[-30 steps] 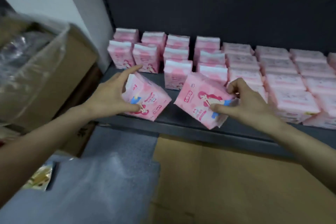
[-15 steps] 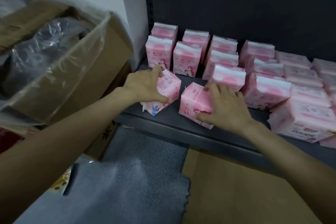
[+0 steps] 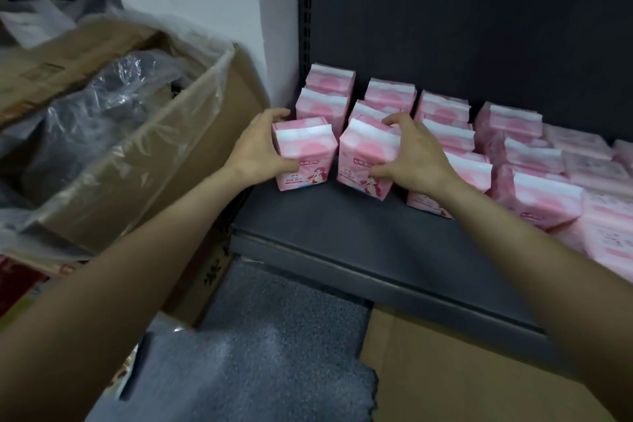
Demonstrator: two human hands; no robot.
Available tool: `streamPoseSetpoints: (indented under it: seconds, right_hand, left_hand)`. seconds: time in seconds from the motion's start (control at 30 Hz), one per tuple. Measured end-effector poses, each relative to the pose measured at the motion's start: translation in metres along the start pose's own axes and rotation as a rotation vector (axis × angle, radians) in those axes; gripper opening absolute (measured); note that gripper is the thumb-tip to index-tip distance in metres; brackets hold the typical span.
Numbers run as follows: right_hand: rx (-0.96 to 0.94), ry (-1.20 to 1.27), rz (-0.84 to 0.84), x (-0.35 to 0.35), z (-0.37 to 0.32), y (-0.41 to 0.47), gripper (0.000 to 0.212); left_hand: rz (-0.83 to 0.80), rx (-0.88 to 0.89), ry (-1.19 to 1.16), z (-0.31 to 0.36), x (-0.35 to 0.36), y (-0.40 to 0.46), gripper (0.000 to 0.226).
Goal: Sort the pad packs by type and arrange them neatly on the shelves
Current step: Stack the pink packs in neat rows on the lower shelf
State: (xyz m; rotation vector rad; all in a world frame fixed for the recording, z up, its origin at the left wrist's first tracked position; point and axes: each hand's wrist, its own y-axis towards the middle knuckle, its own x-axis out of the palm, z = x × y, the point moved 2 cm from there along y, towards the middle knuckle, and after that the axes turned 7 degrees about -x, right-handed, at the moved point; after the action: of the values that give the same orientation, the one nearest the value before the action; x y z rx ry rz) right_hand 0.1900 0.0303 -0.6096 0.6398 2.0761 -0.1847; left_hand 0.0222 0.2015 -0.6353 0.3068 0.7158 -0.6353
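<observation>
The left hand (image 3: 255,151) clamps its fingers around one upright pink plastic pad pack (image 3: 303,156); the right hand (image 3: 412,156) grips another (image 3: 364,161), likely aligning both as the front row on the dark metal shelf (image 3: 359,236).

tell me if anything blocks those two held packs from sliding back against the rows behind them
Nothing visible does. The left hand grips the left pack and the right hand the right pack, both upright on the shelf, directly in front of the standing rows.

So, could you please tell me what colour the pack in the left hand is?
Pink, paling to white at the top: the pack in the left hand, head view.
</observation>
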Motion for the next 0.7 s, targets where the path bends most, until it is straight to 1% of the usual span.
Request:
streamPoseSetpoints:
  seconds: [0.1, 0.2, 0.3, 0.33, 0.43, 0.53, 0.6, 0.7]
  right_hand:
    - [0.060, -0.034, -0.029, 0.011, 0.007, 0.014, 0.076]
    - [0.077, -0.166, -0.066, 0.018, 0.012, 0.016, 0.073]
    - [0.023, -0.442, -0.068, 0.020, 0.011, 0.014, 0.071]
    - [0.005, -0.492, -0.058, 0.021, 0.011, 0.014, 0.070]
    - [-0.032, -0.550, -0.029, 0.020, 0.012, 0.013, 0.067]
    - [-0.095, -0.597, -0.038, 0.019, 0.010, 0.007, 0.064]
    - [-0.117, -0.610, -0.052, 0.018, 0.008, 0.006, 0.064]
    - [-0.142, -0.682, -0.042, 0.013, 0.008, 0.010, 0.064]
  left_hand:
    - [-0.030, -0.027, -0.016, -0.006, 0.007, 0.012, 0.075]
    - [-0.033, -0.018, -0.010, -0.005, 0.013, 0.026, 0.072]
    - [-0.007, 0.075, 0.010, -0.001, 0.020, 0.035, 0.067]
    - [0.004, 0.105, 0.008, -0.001, 0.023, 0.036, 0.065]
    - [0.025, 0.169, -0.019, -0.003, 0.028, 0.034, 0.066]
    - [0.011, 0.250, -0.028, -0.004, 0.029, 0.024, 0.059]
    - [0.006, 0.267, 0.021, -0.003, 0.030, 0.021, 0.054]
    - [0.076, 0.199, 0.210, 0.002, 0.030, 0.023, 0.054]
